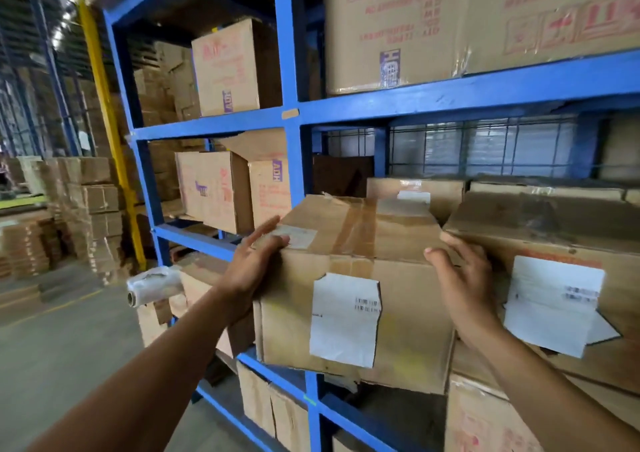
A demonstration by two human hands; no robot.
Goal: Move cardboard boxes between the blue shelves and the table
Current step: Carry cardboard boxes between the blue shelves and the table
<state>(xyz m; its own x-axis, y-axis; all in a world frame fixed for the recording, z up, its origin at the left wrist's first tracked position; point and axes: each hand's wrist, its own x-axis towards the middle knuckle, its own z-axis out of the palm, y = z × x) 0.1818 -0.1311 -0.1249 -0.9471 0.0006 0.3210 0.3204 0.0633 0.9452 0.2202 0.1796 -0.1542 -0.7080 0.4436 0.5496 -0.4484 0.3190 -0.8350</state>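
Note:
A taped cardboard box (pixel 360 240) with a white label on its front sits on a middle level of the blue shelves (pixel 450 95), its front hanging past the shelf edge. My left hand (pixel 254 264) grips its upper left corner, fingers curled over the top edge. My right hand (pixel 457 275) is at its upper right corner, fingers reaching into the gap between this box and a neighbouring labelled box (pixel 554 243) on the right.
More cardboard boxes fill the shelves above (pixel 450 25), behind, below (pixel 273 410) and in the left bay (pixel 214 188). A roll of plastic wrap (pixel 152 287) sticks out at the left post. Stacked cartons (pixel 90 205) stand across the concrete aisle (pixel 59 340).

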